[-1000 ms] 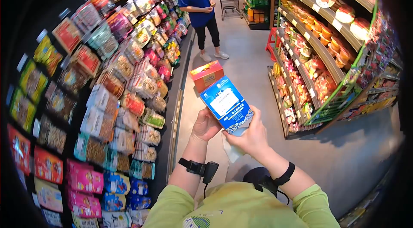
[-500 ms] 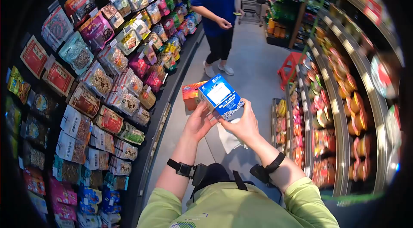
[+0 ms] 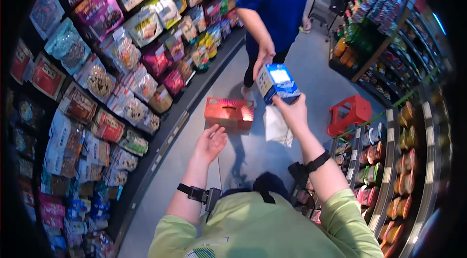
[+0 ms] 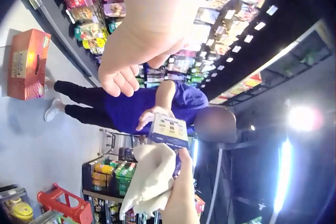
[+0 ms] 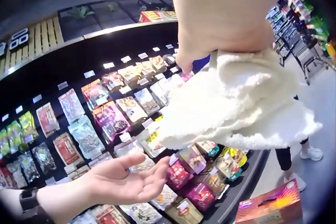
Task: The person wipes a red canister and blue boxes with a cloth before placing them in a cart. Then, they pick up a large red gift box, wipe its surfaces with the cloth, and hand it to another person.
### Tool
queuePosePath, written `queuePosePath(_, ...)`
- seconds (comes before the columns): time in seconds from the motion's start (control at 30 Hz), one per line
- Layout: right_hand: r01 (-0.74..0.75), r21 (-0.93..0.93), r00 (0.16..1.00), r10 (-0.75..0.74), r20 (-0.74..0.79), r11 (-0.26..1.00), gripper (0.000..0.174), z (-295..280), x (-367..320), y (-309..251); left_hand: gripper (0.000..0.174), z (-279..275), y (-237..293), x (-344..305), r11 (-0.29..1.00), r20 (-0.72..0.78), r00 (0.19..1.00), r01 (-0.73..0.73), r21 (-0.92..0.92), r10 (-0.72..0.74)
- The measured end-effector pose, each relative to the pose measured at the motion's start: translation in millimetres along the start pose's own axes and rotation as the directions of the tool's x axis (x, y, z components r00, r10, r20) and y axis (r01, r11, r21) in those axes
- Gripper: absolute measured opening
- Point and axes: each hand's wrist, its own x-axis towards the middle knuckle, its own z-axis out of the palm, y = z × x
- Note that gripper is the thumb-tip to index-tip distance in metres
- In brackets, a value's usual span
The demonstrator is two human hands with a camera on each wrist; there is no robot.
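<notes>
My right hand reaches forward and grips the near end of a blue and white printed box. A white cloth hangs from the same hand; in the right wrist view the cloth covers most of what the fingers do. At the box's far end is the hand of a person in a blue shirt, with fingers at its side. My left hand is held out palm up, fingers loosely extended, with nothing in it. Beyond it a red-orange carton stands on the floor.
Shelving with hanging snack packets runs along the left. On the right are curved shelves of packaged tubs and a red plastic stool. The person in the blue shirt stands in the aisle ahead.
My left hand has come off the box and moved left. The right hand has carried the box forward. The other person has stepped closer and brought a hand to the box.
</notes>
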Motion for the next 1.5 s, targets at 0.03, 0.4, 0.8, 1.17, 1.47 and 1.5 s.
queuePosePath(0.03,-0.009,0.001,1.0,0.009,-0.001,1.0,0.081,-6,7,-12,0.028,-8,5,-6,1.0,-0.052,0.999,-0.003,-0.022,0.002)
queuePosePath(0.4,0.244,-0.052,0.93,-0.219,0.295,0.968,0.076,-4,65,11,0.02,-126,-83,-143,0.812,-0.657,0.741,-0.464,-0.353,0.137)
queuePosePath(0.8,0.131,0.387,0.957,-0.219,0.192,0.913,0.052,-31,164,73,0.018,-164,-128,-158,0.777,-0.66,0.742,-0.483,-0.402,0.12)
queuePosePath(1.17,0.124,-0.508,0.755,0.252,0.606,0.852,0.03,54,57,214,0.031,-99,-123,-168,0.839,-0.762,0.643,-0.453,-0.302,0.073)
queuePosePath(1.47,0.524,-0.579,0.468,0.357,0.808,0.624,0.061,141,8,252,0.042,-12,-244,-238,0.929,-0.88,0.439,-0.217,-0.3,-0.182)
queuePosePath(1.5,0.545,-0.613,0.416,0.45,0.79,0.572,0.07,149,15,251,0.042,-4,-257,-242,0.926,-0.883,0.425,-0.214,-0.312,-0.2)
